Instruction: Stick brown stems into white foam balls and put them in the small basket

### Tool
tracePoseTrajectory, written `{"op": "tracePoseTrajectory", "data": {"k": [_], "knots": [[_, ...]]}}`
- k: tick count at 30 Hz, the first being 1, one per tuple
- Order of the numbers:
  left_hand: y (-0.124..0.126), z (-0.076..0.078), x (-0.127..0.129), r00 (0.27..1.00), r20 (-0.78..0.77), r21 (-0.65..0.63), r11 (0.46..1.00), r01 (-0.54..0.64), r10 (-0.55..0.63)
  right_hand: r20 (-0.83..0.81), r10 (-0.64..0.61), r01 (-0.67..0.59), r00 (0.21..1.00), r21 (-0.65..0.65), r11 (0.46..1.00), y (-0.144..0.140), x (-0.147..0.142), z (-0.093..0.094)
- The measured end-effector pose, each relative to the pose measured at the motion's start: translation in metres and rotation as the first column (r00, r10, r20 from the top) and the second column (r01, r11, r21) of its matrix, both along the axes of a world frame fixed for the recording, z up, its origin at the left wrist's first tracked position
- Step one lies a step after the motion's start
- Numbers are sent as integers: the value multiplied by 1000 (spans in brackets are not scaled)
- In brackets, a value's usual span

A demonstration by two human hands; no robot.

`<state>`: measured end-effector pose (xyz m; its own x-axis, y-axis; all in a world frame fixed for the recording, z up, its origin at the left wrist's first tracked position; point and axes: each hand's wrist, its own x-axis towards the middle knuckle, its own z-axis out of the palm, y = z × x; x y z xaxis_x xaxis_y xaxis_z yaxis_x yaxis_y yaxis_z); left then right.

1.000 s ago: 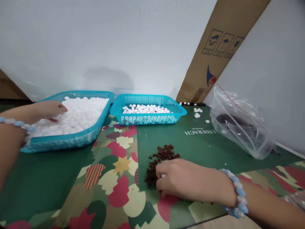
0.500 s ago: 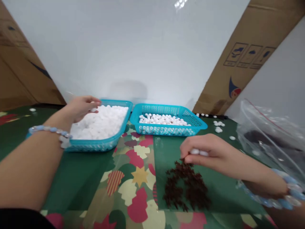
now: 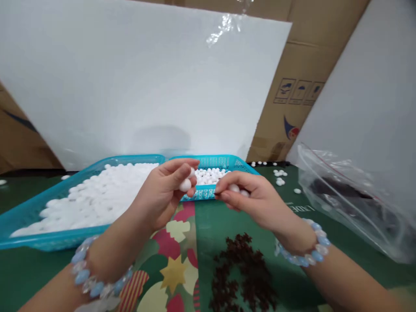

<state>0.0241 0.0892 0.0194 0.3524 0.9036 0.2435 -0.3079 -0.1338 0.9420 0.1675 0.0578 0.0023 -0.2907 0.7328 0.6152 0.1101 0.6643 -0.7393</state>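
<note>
My left hand (image 3: pixel 165 188) is raised in front of the baskets, its curled fingers holding small white balls (image 3: pixel 185 185). Close by on the right, my right hand (image 3: pixel 251 195) keeps more white balls (image 3: pixel 238 189) under its fingers. Its thumb and forefinger are pinched together; a tiny dark piece seems to be at their tips, too small to make out. Below it, a loose heap of small dark brown branched pieces (image 3: pixel 256 273) lies on the table. A large blue basket (image 3: pixel 65 238) full of white balls stands left, and a smaller blue basket (image 3: pixel 238 164) with balls stands behind my hands.
A clear plastic bag (image 3: pixel 351 208) with dark contents lies on the right. Several loose white balls (image 3: pixel 280 173) are scattered on the green patterned table cover (image 3: pixel 208 229). A white board (image 3: pixel 146 82) and cardboard (image 3: pixel 273 117) rise behind the baskets.
My left hand has come from the large basket to the middle with white balls. My right hand has lifted off the brown heap and moved up beside it. The view has shifted.
</note>
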Motion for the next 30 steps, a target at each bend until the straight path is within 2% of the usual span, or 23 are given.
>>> {"op": "tracePoseTrajectory", "data": {"k": [5, 9, 14, 19, 25, 30], "knots": [[-6, 2, 16, 997, 57, -36, 998, 58, -55, -90, -131, 147, 987, 195, 970, -3, 1, 4], [-9, 3, 21, 993, 106, -38, 998, 53, -48, -94, -159, 181, 983, 298, 937, -4, 0, 1], [-10, 0, 23, 993, 102, -30, 997, 69, -66, -91, -208, 227, 974, 446, 866, -5, -3, -1], [-15, -5, 25, 992, 112, -1, 999, 54, -54, -90, -273, 284, 958, 445, 849, -5, -4, -3], [-17, -6, 26, 983, 127, -14, 991, 133, -130, -71, -279, 279, 958, 466, 840, -8, -4, -4], [-19, -6, 24, 981, 171, 21, 995, 94, -96, -60, -288, 282, 956, 464, 840, -11, -6, -3]]}}
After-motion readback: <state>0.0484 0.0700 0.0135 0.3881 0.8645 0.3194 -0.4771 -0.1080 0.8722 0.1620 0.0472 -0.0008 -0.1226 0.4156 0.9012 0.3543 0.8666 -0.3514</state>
